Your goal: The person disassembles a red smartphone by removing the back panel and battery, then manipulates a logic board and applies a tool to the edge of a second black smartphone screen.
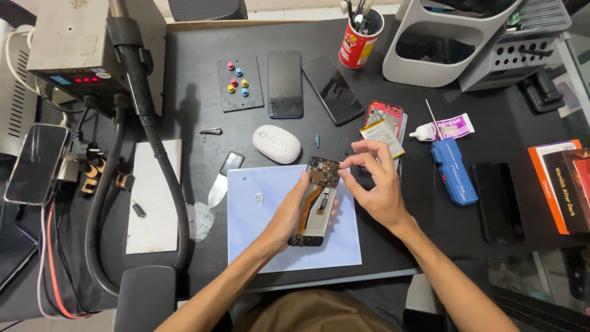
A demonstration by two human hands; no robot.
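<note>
The left hand (pixel 289 215) has its grip wrapped around an opened phone (pixel 318 200), holding it above the pale blue mat (pixel 258 215) on the dark surface (pixel 196 123). The right hand (pixel 375 184) pinches its fingertips (pixel 344 165) at the phone's top edge, just beyond the left grip. A white mouse (pixel 276 144) lies further out, past both grips.

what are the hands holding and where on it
The left hand grips the opened phone by its left long edge, above the pale blue mat. The right hand pinches at the phone's top end; whether it holds a small part cannot be told.
</note>
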